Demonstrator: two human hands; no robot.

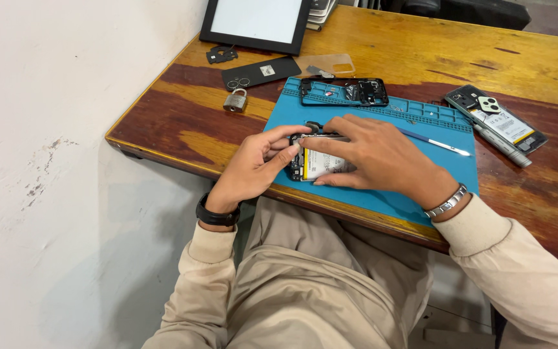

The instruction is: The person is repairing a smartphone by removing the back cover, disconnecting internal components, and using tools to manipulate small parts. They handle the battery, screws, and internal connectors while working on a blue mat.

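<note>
Gripping an opened phone (pixel 321 165), left hand (pixel 253 169) pinches its end, right hand (pixel 382 158) presses fingers flat.

- Soft, even daylight is filling the scene; nothing is blowing out.
- Wooden table (pixel 421 45) is catching a mild sheen.
- Faint shadows are sitting under the hands.
- Pic is staying sharp, w/ slight wide-angle stretch at edges.
</note>
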